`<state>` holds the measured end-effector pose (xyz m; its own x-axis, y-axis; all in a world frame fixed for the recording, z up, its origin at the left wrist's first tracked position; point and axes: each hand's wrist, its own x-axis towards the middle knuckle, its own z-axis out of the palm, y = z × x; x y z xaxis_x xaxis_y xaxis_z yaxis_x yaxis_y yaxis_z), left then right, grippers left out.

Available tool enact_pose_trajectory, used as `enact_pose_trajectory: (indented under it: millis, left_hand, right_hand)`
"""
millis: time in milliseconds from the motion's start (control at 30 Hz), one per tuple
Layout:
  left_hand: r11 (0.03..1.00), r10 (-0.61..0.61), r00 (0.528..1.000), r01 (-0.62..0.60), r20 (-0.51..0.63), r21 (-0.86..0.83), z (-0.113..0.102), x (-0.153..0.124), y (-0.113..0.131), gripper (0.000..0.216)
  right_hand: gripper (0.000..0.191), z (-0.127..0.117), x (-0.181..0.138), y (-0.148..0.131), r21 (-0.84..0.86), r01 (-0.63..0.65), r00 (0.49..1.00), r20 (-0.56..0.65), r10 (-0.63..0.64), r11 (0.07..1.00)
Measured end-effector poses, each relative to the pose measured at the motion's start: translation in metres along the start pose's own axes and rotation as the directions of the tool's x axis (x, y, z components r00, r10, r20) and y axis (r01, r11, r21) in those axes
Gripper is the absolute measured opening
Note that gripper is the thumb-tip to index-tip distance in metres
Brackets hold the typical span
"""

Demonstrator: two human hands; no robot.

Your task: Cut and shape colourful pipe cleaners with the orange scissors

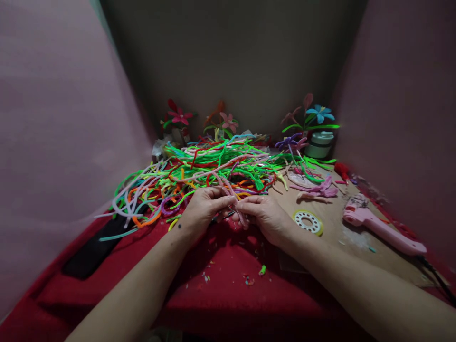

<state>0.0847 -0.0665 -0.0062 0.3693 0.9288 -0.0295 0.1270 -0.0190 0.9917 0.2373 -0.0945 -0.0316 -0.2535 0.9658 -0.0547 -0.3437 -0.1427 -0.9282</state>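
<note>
Between my two hands, in the middle of the head view, is a pale pink pipe cleaner (228,184), bent and partly twisted. My left hand (206,205) pinches it between thumb and forefinger. My right hand (261,213) grips it close beside, fingertips almost touching the left ones. One end hangs below the fingers, and another part rises above them towards the pile. Just behind the hands lies a large tangled heap of pipe cleaners (213,159) in green, pink, red, orange and white. A thin dark tool, partly hidden by the fingers, shows under the hands.
A pink glue gun (384,229) with a black cord lies right on a brown board (331,223), near a tape roll (308,223). A black phone (94,249) lies left. Pipe-cleaner flowers (320,114) and a lidded jar (319,145) stand behind. Scraps dot the red cloth (221,294).
</note>
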Motion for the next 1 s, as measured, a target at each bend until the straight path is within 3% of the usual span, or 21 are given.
enact_pose_trajectory:
  millis: [267,467,567,667,767,867,1000]
  left_hand:
    - [0.998,0.055,0.996,-0.054,-0.063,0.015,0.005,0.0,0.004,0.021]
    - [0.998,0.059,0.998,-0.058,0.017,-0.023,0.003,0.001,0.001,0.022]
    - [0.998,0.061,0.998,-0.06,0.005,-0.037,0.002,0.002,-0.003,0.024]
    - [0.98,0.078,0.997,-0.08,-0.019,-0.181,0.0,0.004,-0.006,0.02]
    - [0.898,0.093,0.995,-0.097,-0.029,-0.429,-0.003,0.009,-0.005,0.013]
    - [0.779,0.064,0.994,-0.108,-0.092,-0.617,-0.006,0.014,-0.004,0.006]
    - [0.691,0.007,0.985,-0.13,-0.172,-0.711,-0.005,0.017,-0.005,0.01]
  right_hand:
    - [0.012,0.001,0.001,0.0,0.027,-0.018,0.999,-0.036,0.019,0.999]
    - [0.014,0.0,0.001,0.001,0.023,0.029,0.999,-0.013,-0.029,0.999]
    - [0.016,0.001,0.001,0.001,0.018,0.042,0.999,-0.015,-0.042,0.999]
    - [0.012,0.001,0.002,-0.001,0.082,0.071,0.994,-0.088,-0.064,0.994]
    - [0.015,-0.002,0.004,-0.007,0.211,0.143,0.982,-0.15,-0.113,0.967]
    - [0.015,-0.005,0.006,-0.013,0.344,0.166,0.985,-0.107,-0.137,0.924]
    - [0.015,-0.004,0.007,-0.014,0.391,0.202,0.979,-0.053,-0.197,0.898]
